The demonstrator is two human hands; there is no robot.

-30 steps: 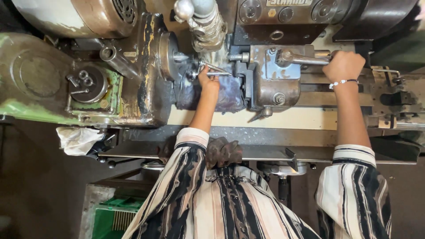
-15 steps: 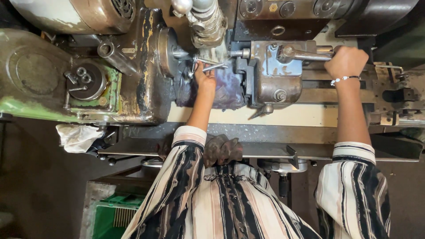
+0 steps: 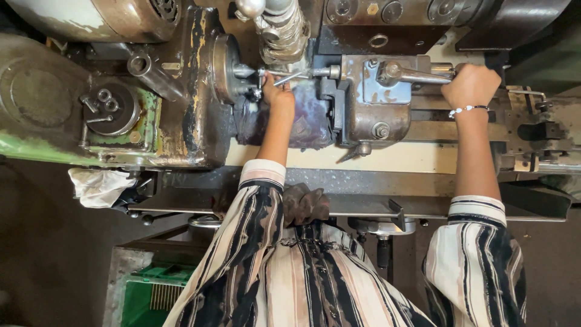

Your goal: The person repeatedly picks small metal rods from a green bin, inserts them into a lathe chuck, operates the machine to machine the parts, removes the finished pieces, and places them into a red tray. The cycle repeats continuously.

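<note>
The left hand point(image 3: 279, 95) was closed around a thin bright metal rod point(image 3: 289, 77), and its grip was clamped on the piece just beside the round chuck point(image 3: 225, 68) of the machine. The rod lay across the gap between the chuck and the grey tool block point(image 3: 369, 100), so the fingers seemed to steady it at the place where the work is done. The right hand point(image 3: 471, 85) was wrapped tightly over the end of a long steel lever point(image 3: 411, 75) on top of that block. Its grip was shut on the lever, probably because this handle moves the block toward the chuck. A bead bracelet point(image 3: 465, 109) sat on the right wrist.

Under the left forearm a dark purple cloth point(image 3: 311, 118) was lying on the pale bed point(image 3: 399, 158) of the machine, perhaps to catch oil or chips. The block looked like cast metal, heavy and rounded, with worn blue paint on its upper face. The body of the machine point(image 3: 181, 109) at the left was rusty brown and stained, with green paint on the low part and small bolts on a round cover point(image 3: 112, 109). A crumpled white rag point(image 3: 97, 184) hung at the edge of the frame, near a dark rail. The sleeves point(image 3: 254, 206) were striped, cream and black, of soft fabric.
</note>
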